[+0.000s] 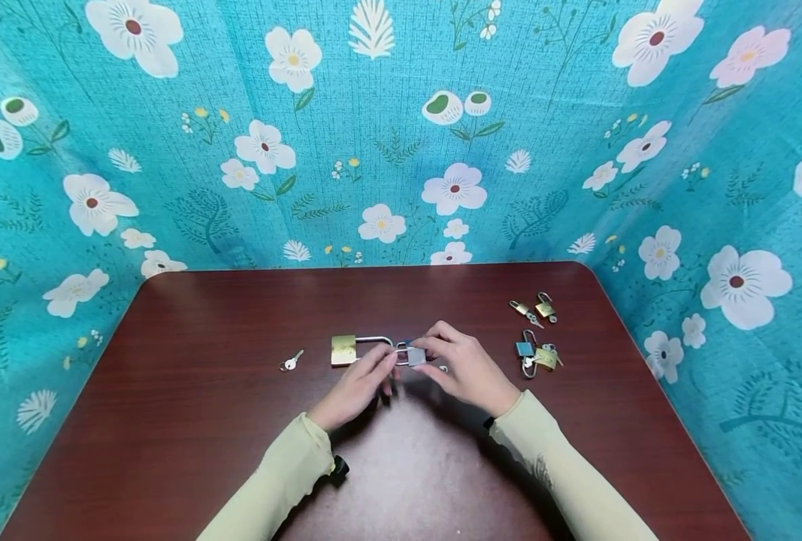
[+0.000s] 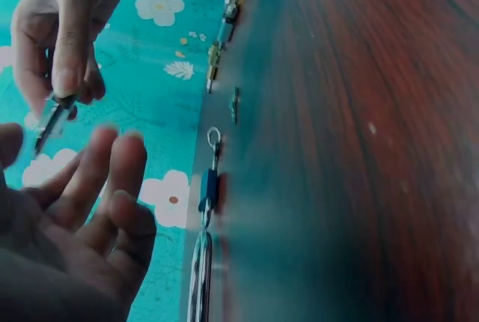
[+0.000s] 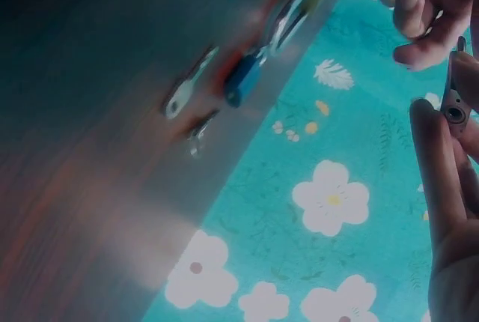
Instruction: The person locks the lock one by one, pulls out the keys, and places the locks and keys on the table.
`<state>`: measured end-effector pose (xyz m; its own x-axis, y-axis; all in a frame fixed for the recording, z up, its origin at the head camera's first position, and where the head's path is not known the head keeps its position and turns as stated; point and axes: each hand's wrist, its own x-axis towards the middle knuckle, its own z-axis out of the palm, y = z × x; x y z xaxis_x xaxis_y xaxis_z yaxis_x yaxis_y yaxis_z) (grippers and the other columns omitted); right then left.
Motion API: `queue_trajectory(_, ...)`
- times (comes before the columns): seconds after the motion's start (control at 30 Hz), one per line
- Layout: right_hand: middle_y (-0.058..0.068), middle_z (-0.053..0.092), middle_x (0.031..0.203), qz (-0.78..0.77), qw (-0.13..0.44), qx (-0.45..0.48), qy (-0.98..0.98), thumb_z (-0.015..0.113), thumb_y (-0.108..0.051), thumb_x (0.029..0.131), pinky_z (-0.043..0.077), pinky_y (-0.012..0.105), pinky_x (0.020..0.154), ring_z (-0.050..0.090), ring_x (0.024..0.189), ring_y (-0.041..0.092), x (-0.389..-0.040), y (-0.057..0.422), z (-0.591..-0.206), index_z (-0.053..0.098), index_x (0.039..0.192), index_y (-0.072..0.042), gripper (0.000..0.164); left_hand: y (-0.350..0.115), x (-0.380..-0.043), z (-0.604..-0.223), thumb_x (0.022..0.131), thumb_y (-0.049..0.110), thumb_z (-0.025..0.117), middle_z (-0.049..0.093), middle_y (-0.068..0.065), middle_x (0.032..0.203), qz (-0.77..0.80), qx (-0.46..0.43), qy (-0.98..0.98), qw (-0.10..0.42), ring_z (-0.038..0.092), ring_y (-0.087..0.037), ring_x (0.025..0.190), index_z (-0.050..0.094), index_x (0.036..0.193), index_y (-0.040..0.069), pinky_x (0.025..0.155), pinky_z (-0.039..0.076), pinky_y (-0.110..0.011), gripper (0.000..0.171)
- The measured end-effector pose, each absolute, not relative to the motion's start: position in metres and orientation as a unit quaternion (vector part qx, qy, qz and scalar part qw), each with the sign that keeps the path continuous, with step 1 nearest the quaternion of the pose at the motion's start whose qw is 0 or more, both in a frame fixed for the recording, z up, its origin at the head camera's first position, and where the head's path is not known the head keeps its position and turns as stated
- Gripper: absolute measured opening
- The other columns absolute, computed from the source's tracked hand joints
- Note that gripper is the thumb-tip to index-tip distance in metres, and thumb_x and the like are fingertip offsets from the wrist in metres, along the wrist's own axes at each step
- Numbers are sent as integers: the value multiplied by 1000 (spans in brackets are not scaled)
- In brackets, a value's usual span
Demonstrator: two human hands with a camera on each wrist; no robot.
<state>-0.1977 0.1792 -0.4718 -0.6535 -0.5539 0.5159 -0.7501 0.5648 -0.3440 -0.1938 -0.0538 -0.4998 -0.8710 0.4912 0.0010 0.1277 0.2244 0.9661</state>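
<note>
In the head view, my right hand pinches a small silver-grey padlock by its body, above the table. Its shackle points toward my left hand, whose fingers are relaxed close by. The left wrist view shows a gap between the left fingers and this padlock. Its keyhole end faces the right wrist camera. A brass padlock with a long shackle lies beyond my left hand. On the table behind the hands, a blue padlock is partly hidden in the head view.
A key on a ring lies left of the brass padlock. Keys lie near the blue padlock. At the table's right are several more padlocks with keys, among them a blue one and a brass one. Floral cloth surrounds the table.
</note>
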Motion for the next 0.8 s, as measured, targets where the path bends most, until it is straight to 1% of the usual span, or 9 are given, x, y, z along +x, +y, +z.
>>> queue_trajectory(0.03, 2, 61, 102, 276, 177, 373, -868, 84, -16, 88, 53, 22, 67, 63, 75, 14, -199, 181, -473, 74, 113, -9, 28, -54, -194, -500, 112, 29, 46, 67, -20, 108, 582, 201, 776, 139, 65, -33, 80, 60, 127, 7, 71, 54, -37, 29)
queue_trajectory(0.1, 3, 62, 101, 273, 171, 367, -873, 84, -16, 88, 53, 23, 66, 63, 75, 15, -201, 183, -476, 74, 112, -9, 28, -55, -193, -501, 109, 25, 54, 68, -15, 111, 562, 208, 794, 105, 68, -31, 86, 60, 133, 11, 76, 57, -35, 28)
queue_trajectory(0.2, 3, 62, 99, 269, 152, 354, -882, 84, -16, 88, 53, 25, 67, 63, 77, 14, -204, 186, -480, 74, 111, -9, 26, -56, -192, -503, 105, 19, 62, 67, -5, 116, 520, 230, 821, 57, 67, -21, 91, 60, 135, 12, 80, 56, -29, 30)
queue_trajectory(0.27, 2, 62, 99, 264, 135, 343, -891, 84, -16, 89, 54, 26, 69, 64, 78, 13, -205, 187, -483, 75, 110, -9, 24, -56, -191, -504, 104, 17, 64, 66, -1, 116, 494, 245, 833, 41, 66, -14, 93, 61, 135, 12, 82, 56, -28, 31)
queue_trajectory(0.37, 0, 63, 98, 243, 112, 323, -908, 83, -17, 89, 56, 27, 71, 64, 79, 11, -206, 186, -487, 76, 110, -11, 22, -56, -190, -506, 103, 15, 66, 67, 1, 119, 460, 258, 849, 29, 66, -11, 96, 62, 135, 12, 84, 57, -30, 33)
queue_trajectory(0.47, -4, 61, 94, 198, 104, 311, -924, 85, -22, 88, 53, 27, 67, 60, 75, 8, -207, 185, -491, 78, 108, -14, 23, -55, -189, -509, 102, 13, 67, 70, -2, 120, 438, 263, 859, 27, 69, -14, 98, 63, 136, 11, 87, 57, -35, 35)
queue_trajectory(0.63, -6, 54, 84, 132, 99, 306, -938, 86, -33, 86, 40, 25, 56, 48, 70, 8, -206, 180, -497, 78, 107, -17, 27, -54, -186, -515, 101, 13, 68, 71, -8, 124, 404, 274, 872, 31, 69, -22, 113, 65, 134, 7, 98, 55, -43, 34)
queue_trajectory(0.7, -6, 54, 84, 119, 95, 304, -940, 86, -34, 86, 40, 26, 56, 49, 72, 10, -206, 178, -501, 79, 108, -18, 28, -54, -185, -516, 101, 13, 67, 71, -10, 127, 393, 277, 876, 35, 67, -25, 118, 66, 133, 5, 102, 53, -46, 34)
queue_trajectory(0.8, -5, 57, 85, 105, 94, 302, -943, 87, -34, 85, 46, 30, 58, 56, 77, 13, -207, 175, -505, 79, 106, -18, 28, -52, -183, -517, 100, 12, 67, 71, -13, 127, 375, 284, 881, 36, 66, -29, 120, 66, 131, 2, 103, 52, -49, 33)
